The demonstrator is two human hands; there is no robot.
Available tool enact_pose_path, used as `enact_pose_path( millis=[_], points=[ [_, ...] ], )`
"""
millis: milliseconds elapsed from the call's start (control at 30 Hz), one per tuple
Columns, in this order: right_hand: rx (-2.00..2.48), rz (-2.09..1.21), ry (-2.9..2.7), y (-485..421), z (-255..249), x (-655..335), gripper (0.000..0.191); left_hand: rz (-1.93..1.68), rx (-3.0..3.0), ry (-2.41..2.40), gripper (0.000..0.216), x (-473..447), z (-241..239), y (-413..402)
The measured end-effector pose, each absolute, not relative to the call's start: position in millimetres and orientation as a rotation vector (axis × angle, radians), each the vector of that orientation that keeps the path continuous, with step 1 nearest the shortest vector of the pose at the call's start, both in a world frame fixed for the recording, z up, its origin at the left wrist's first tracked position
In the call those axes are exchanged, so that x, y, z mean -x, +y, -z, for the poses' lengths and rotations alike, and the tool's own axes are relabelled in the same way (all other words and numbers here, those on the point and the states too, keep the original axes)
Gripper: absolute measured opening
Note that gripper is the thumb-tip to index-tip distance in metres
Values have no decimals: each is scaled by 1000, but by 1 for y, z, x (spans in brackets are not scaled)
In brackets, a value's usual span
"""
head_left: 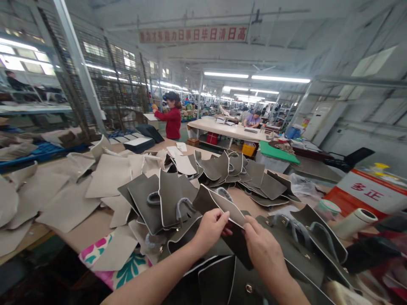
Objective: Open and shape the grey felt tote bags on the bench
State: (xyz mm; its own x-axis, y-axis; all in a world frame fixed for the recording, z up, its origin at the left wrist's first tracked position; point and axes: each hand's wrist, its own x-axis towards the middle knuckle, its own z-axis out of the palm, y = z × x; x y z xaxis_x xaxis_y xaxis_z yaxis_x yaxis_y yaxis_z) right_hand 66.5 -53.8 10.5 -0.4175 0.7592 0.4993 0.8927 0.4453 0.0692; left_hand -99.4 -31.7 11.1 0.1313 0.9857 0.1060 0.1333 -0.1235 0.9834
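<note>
Pinching a white-edged olive bag panel (205,202) in front of you, you've got your left hand (211,231) closed, thumb towards fingers, at its near edge, and your right hand (263,243) gripping its right corner. It looks light, bendy yet springy, likely easily creased: hold the rims. Matching dark panels (144,201) lie beyond your left hand.

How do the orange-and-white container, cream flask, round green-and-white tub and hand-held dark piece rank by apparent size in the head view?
1. Orange-and-white container and dark piece: order unsure, as the piece is nearer and partly covered.
2. Cream flask
3. Round green-and-white tub
</note>
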Motion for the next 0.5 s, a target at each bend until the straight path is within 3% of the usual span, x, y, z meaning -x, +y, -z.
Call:
enact_pose_path(
  millis=[133, 233, 333, 500],
  points=[
    [1258, 409, -2426, -37, -35, -92, 16, -1318, -2287, 1337, 24, 132, -36, -30],
    [1149, 335, -2525, -30, -55, -105, 16, -1098, -2605, 1350, 47, 160, -50, -16],
    [1032, 282, -2601, -23, -68, -113, 16, -732, -2549, 1236, 35, 174, -53, -4],
    [1097, 374, -2574, -13, -75, -120, 14, -637, -2225, 1064, 16, 171, -45, -8]
  ],
)
